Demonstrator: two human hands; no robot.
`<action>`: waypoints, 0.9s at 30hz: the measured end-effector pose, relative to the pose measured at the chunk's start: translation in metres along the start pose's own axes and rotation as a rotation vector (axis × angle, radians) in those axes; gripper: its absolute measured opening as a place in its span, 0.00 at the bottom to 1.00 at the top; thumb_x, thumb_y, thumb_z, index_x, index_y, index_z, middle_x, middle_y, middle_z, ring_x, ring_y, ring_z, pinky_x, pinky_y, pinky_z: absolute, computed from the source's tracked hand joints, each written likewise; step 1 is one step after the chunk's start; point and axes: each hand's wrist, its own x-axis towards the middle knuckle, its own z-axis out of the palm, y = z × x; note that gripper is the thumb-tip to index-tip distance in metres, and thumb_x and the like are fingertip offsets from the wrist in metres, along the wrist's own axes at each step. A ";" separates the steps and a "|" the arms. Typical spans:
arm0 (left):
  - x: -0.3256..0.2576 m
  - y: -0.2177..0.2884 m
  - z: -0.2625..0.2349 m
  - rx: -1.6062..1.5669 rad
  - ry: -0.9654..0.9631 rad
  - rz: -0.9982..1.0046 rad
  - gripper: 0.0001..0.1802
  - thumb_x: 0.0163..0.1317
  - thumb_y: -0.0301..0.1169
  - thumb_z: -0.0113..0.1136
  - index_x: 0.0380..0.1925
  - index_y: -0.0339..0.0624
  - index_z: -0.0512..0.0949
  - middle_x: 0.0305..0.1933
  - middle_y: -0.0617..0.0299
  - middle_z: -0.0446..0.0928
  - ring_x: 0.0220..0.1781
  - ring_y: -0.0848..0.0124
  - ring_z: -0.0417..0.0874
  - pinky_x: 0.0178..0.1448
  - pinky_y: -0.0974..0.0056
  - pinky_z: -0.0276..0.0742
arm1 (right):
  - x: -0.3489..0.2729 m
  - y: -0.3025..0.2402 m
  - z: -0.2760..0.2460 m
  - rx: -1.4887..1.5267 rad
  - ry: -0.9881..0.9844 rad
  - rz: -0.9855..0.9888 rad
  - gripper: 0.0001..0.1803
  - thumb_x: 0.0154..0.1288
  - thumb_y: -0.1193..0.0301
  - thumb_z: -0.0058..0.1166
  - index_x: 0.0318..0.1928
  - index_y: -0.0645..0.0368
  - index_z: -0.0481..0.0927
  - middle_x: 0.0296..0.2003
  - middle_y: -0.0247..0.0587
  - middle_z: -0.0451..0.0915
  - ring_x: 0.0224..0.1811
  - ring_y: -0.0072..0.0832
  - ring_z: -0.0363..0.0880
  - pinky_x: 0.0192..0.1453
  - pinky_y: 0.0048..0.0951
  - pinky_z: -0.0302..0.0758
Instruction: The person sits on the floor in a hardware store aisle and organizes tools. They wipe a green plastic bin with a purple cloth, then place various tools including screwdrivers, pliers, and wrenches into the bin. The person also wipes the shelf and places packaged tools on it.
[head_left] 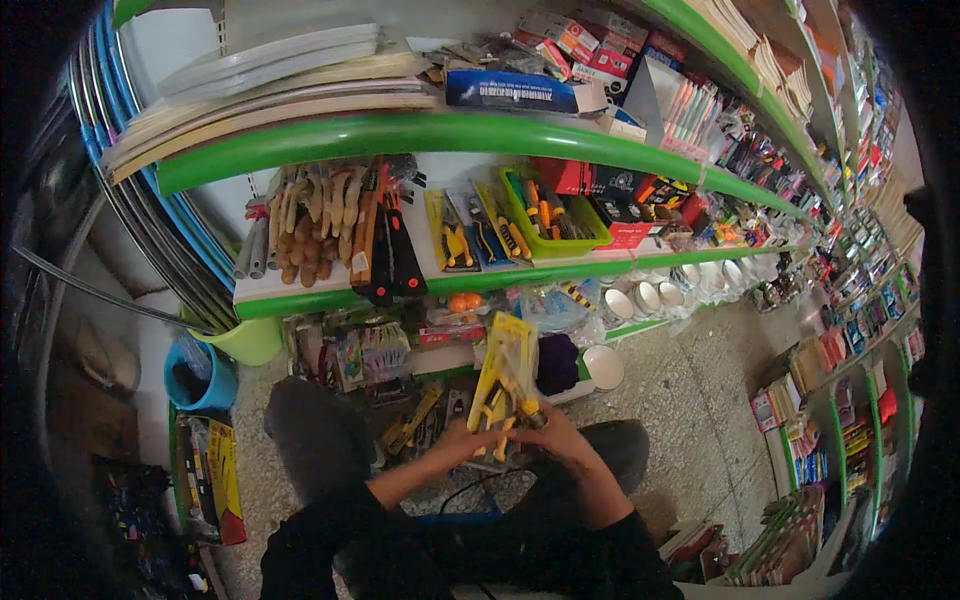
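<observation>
Pliers in yellow blister packs [503, 375] are held as a small bundle in front of the person, just above the lap, and only the head view shows them. The bundle's long axis runs from the hands up and slightly to the left, so that its free upper end points toward the lower shelf [330, 298] with the green edge. The lower end, where the yellow-and-black handles show, lies between the two hands.

The left hand [462, 440] is seen closed on the lower left edge of the bundle, its grip clamped on the packs from the side. The right hand [553, 432] is seen closed on the lower right corner, its fingers wrapped round the same end, so both grips are clamped on one thing at one end. Neither hand is clearly nearer to the bundle; the two meet almost touching below it, and the whole length of the packs stands away from them, upward and forward.

More carded pliers [452, 235] are laid flat on the shelf above, well apart from the hands, beside a green tray of tools [552, 215]. Wooden-handled tools [315, 225] are stacked further left on that shelf. A blue bucket [198, 378] is seen on the speckled floor [700, 390] at the person's left.
</observation>
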 end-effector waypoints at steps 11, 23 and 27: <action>0.039 0.145 -0.093 -0.102 0.267 0.312 0.29 0.50 0.48 0.61 0.45 0.36 0.74 0.41 0.60 0.75 0.41 0.72 0.74 0.42 0.64 0.68 | 0.106 -0.142 -0.027 0.231 0.063 -0.077 0.31 0.48 0.62 0.65 0.51 0.64 0.70 0.44 0.41 0.75 0.45 0.28 0.73 0.50 0.29 0.67; 0.144 0.211 -0.155 -0.291 0.203 0.199 0.47 0.47 0.58 0.55 0.63 0.43 0.54 0.65 0.47 0.52 0.63 0.54 0.59 0.56 0.51 0.65 | 0.270 -0.153 -0.081 0.259 0.127 0.171 0.21 0.51 0.62 0.61 0.45 0.56 0.75 0.44 0.37 0.76 0.44 0.26 0.73 0.47 0.29 0.70; 0.171 0.200 -0.174 0.328 0.712 0.159 0.41 0.51 0.54 0.57 0.54 0.30 0.62 0.55 0.42 0.64 0.50 0.52 0.73 0.48 0.52 0.71 | 0.287 -0.162 -0.062 0.122 0.057 0.118 0.25 0.50 0.62 0.62 0.47 0.60 0.74 0.49 0.41 0.73 0.51 0.28 0.69 0.54 0.30 0.64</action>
